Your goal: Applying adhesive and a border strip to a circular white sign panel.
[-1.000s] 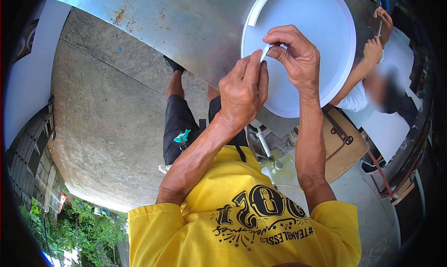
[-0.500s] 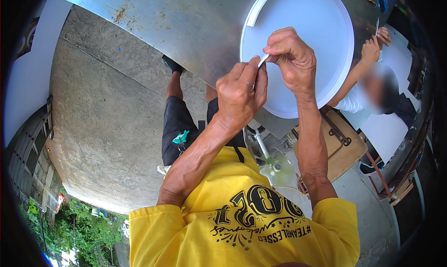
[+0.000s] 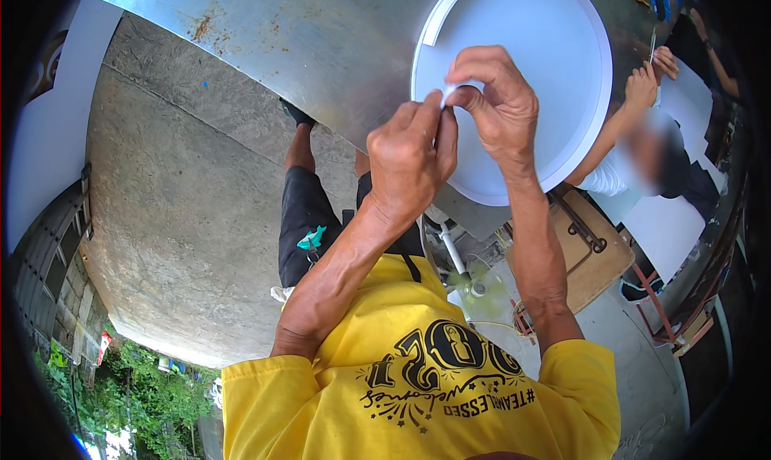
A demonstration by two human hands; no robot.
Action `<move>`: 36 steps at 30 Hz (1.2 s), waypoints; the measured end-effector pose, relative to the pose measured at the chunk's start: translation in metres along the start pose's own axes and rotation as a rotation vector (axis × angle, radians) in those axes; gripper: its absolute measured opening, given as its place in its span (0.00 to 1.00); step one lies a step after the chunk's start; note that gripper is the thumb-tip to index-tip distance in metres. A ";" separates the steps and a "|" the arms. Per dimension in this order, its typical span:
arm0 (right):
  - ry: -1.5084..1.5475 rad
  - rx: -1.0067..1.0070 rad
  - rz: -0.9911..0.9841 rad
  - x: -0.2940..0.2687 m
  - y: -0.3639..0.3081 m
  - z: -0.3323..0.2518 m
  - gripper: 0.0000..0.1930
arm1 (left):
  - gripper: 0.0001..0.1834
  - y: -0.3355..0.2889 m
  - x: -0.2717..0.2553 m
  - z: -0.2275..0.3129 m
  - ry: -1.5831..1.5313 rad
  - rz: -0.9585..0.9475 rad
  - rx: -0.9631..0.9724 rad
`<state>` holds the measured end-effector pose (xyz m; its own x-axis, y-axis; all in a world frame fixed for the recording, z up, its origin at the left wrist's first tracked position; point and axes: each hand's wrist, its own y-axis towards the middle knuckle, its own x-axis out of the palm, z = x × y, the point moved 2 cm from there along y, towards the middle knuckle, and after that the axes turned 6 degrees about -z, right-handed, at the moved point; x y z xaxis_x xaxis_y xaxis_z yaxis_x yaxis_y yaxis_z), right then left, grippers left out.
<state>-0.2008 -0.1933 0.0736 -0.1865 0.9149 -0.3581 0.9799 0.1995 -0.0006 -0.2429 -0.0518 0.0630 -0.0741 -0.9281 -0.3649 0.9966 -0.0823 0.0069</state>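
Strip (image 3: 446, 96), pinched, round tray (image 3: 550, 75), rusty metal (image 3: 321, 46)

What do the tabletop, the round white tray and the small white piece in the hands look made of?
Tabletop: bare metal, likely steel; dull grey sheen, brown rust-like spots.
Round white tray: probably plastic, perhaps painted metal; smooth, pale, a glint near its far rim.
Small white piece: plastic or paper, can't tell; plain white, mostly hidden.

A fan (image 3: 479, 287) stands near a brown panel (image 3: 598, 274), green foliage (image 3: 157, 400) beyond the concrete floor (image 3: 193, 187).
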 end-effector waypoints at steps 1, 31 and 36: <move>0.202 0.126 0.193 0.011 -0.003 0.004 0.09 | 0.13 0.004 0.000 -0.003 0.042 -0.004 -0.054; -0.568 0.446 -0.076 0.066 -0.201 -0.037 0.25 | 0.18 0.020 0.010 -0.029 0.049 -0.052 -0.199; -0.530 0.486 -0.092 0.066 -0.202 -0.035 0.23 | 0.19 0.019 0.006 -0.030 -0.015 -0.064 -0.190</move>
<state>-0.4137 -0.1611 0.0831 -0.3307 0.5839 -0.7414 0.9059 -0.0239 -0.4229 -0.2235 -0.0481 0.0331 -0.1368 -0.9285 -0.3452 0.9787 -0.0728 -0.1920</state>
